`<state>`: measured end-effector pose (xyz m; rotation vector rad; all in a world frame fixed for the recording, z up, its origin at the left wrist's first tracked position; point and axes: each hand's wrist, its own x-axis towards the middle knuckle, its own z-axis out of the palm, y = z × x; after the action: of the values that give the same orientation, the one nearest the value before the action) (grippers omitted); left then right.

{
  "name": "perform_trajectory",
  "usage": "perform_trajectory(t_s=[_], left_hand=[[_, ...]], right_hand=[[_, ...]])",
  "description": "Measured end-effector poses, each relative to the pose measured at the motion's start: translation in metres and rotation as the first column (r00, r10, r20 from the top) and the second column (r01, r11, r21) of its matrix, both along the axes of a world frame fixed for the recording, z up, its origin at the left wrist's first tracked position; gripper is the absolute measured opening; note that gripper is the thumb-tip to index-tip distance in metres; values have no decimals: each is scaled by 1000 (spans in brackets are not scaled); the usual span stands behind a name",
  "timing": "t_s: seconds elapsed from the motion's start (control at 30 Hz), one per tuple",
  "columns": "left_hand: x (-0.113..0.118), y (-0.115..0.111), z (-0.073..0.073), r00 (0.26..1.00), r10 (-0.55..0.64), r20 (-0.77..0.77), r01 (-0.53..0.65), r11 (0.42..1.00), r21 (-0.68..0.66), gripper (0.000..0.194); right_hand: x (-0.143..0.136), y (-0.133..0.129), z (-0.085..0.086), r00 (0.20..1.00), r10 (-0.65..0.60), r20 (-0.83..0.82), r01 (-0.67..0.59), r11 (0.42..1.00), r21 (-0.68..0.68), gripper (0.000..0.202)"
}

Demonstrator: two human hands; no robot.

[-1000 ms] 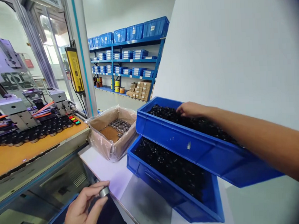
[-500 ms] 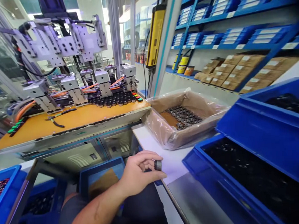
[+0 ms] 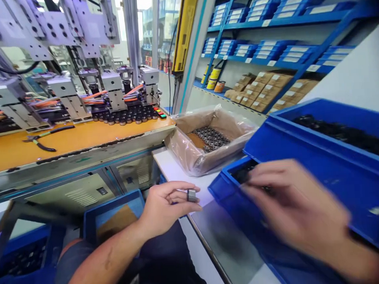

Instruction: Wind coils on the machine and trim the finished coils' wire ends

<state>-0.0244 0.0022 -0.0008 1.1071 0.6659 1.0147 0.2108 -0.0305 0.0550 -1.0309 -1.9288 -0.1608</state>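
Observation:
My left hand (image 3: 161,208) is raised over my lap, beside the white table edge. Its thumb and fingers pinch a small dark grey cylindrical part (image 3: 191,195), with a lighter face towards the right. My right hand (image 3: 297,208), smeared by motion, is above the front corner of the lower blue bin (image 3: 222,190). Its thumb and fingertips come together in a pinch, and whatever lies between them is too blurred to make out. Dark parts show in that bin just beyond the fingers; my hand hides most of its contents.
Behind the right hand, another blue bin (image 3: 311,169) holds black parts. A plastic-lined carton (image 3: 190,161) with rows of metallic parts stands on the white table. Left is a machine with an orange bench (image 3: 90,141), pliers (image 3: 46,137) and black round parts (image 3: 131,115). A blue tray (image 3: 91,213) is below.
My right hand has come into view from the right, over the lower blue bin. My left hand keeps hold of the cylindrical part, which now shows a lighter face. The view has shifted right.

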Motion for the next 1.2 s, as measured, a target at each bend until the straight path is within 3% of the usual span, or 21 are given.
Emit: perform_trajectory(t_s=[0.1, 0.2, 0.4, 0.77, 1.0, 1.1, 1.2], left_hand=[[5, -5, -1, 999, -27, -45, 30, 997, 75, 45], [8, -8, -2, 998, -53, -27, 55, 995, 89, 45], [14, -14, -6, 988, -123, 93, 122, 992, 14, 39], [12, -15, -1, 995, -96, -15, 97, 990, 98, 41], [6, -15, -2, 990, -137, -45, 138, 990, 22, 43], [11, -19, -4, 988, -148, 34, 149, 989, -22, 41], [23, -27, -8, 989, -84, 120, 92, 994, -56, 39]], right_hand=[[-33, -16, -27, 981, 192, -16, -193, 978, -79, 13], [-47, -19, -41, 964, 259, -64, -265, 958, -105, 15], [-38, -21, -37, 975, 222, 3, -222, 972, -79, 11], [-28, -19, -37, 966, 241, 95, -238, 970, -44, 23], [-28, -17, -38, 959, 231, 164, -234, 972, 0, 19], [-28, -15, -38, 953, 226, 200, -239, 970, 42, 20], [-27, -14, -38, 946, 202, 254, -234, 967, 101, 24]])
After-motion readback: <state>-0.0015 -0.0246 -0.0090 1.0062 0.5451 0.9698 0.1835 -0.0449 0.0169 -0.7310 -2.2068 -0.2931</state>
